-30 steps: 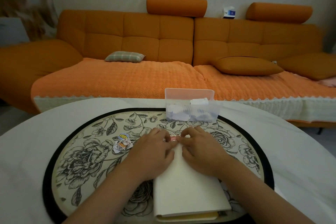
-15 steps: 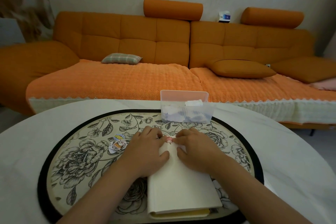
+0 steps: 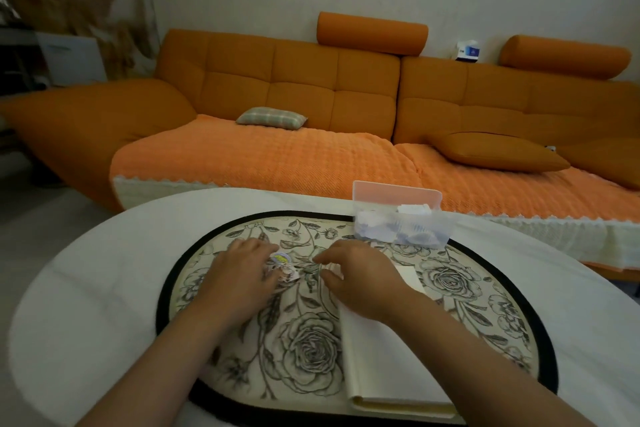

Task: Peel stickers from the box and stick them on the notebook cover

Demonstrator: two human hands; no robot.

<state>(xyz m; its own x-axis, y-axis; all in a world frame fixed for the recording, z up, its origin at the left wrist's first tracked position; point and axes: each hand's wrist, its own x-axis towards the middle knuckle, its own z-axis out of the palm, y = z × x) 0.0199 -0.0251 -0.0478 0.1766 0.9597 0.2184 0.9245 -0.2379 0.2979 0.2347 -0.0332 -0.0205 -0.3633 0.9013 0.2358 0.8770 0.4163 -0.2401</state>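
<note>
A cream notebook (image 3: 391, 367) lies shut on the flowered mat, right of centre. My right hand (image 3: 360, 279) rests on its far end with the fingers loosely curled and nothing in them. To the left, my left hand (image 3: 239, 277) lies on the mat and its fingertips pinch a colourful cartoon sticker (image 3: 284, 267) by the edge. The clear plastic sticker box (image 3: 398, 222) stands open behind the notebook, with white paper pieces inside. My right hand hides whatever is on the far end of the cover.
The oval black-rimmed mat (image 3: 301, 350) sits on a round white table (image 3: 86, 305). An orange sofa (image 3: 311, 114) with cushions runs along the far side, close behind the box.
My left hand left the notebook's far end and moved left onto the cartoon sticker on the mat. The right hand stayed on the notebook. The view shifted, so everything sits further right.
</note>
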